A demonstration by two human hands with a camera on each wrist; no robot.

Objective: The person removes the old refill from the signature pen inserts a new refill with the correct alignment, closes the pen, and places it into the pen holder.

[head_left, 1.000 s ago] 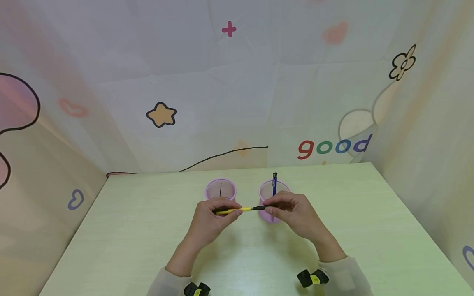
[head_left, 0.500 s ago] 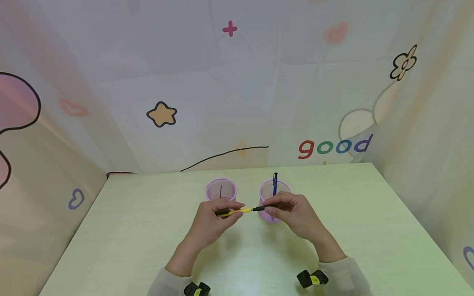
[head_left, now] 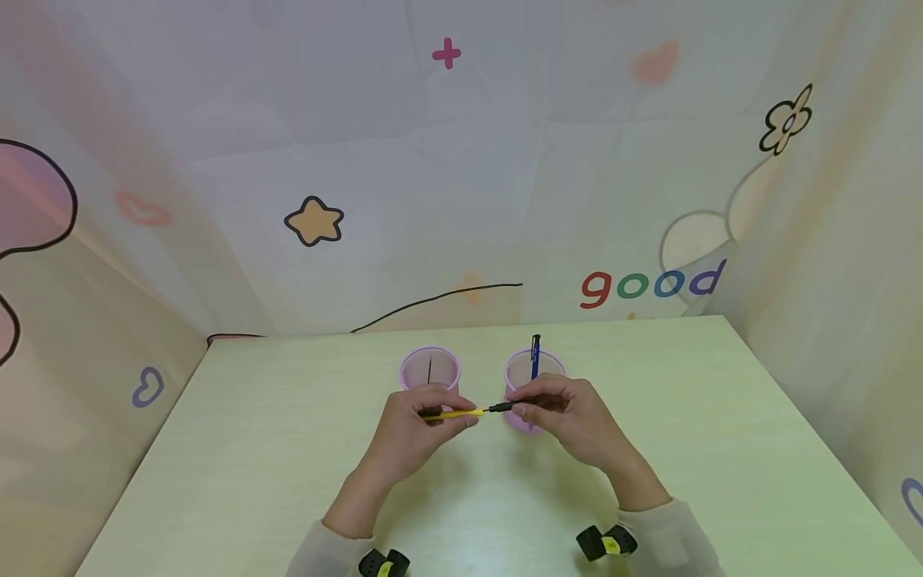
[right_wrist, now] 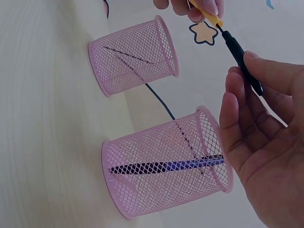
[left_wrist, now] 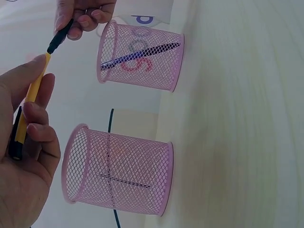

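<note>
My left hand (head_left: 407, 429) pinches the yellow barrel (left_wrist: 33, 88) of a pen, whose black clip end lies in the palm. Opposite it, my right hand (head_left: 577, 421) holds the pen's black front section (right_wrist: 237, 54) between thumb and fingers. A thin dark piece bridges the short gap between barrel and front section in the right wrist view. Both parts are roughly in line above the table. Behind the right hand stands a pink mesh pen cup (right_wrist: 142, 190) with a blue pen (head_left: 535, 357) leaning in it. Another pink mesh cup (left_wrist: 156, 161), behind the left hand, contains a thin dark stick.
The pale wooden table (head_left: 252, 473) reaches back to a printed cloth backdrop (head_left: 404, 176), with cloth at both sides. Both cups stand upright, side by side with a gap between them, just beyond the hands.
The yellow barrel has tilted slightly in my left hand, and its fingertips lie slightly farther right, nearer the barrel's end. My right hand has barely moved; the cups have stayed put.
</note>
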